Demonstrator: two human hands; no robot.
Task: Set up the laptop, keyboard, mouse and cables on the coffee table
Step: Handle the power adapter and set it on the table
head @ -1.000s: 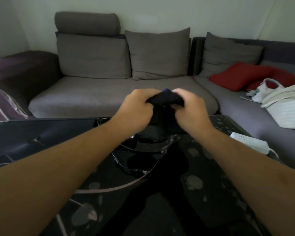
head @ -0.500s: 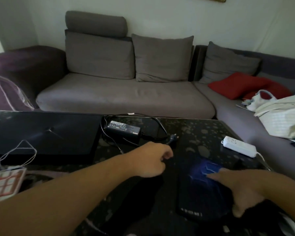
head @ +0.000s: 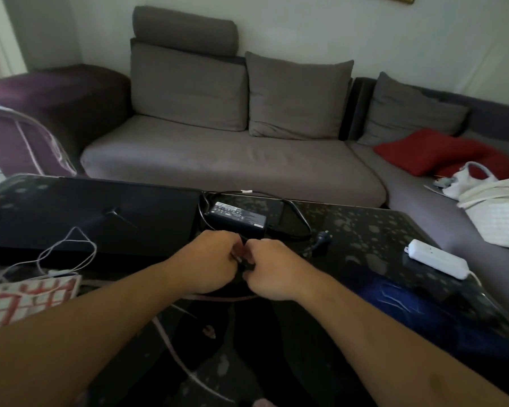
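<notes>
Far left on the bench (head: 365, 230), the keyboard (head: 21, 301) lies by the near edge, a white cable (head: 68, 251) looping off it onto the laptop (head: 86, 218). The laptop lies shut and flat along the far left side. Just right of it sits the adapter (head: 237, 218), its black cord (head: 299, 215) curling round it to a plug (head: 321, 240) on the glass. In the middle, your left hand (head: 209, 265) and right hand (head: 269, 271) meet knuckle to knuckle, each grip pinched shut on a small dark cable end (head: 243, 259) between them; what it is exactly, I cannot tell. To the right lies the mouse pad (head: 417, 312), dark blue, by the near edge. Beyond it rests a white power strip (head: 435, 258), near the bench's right edge.
</notes>
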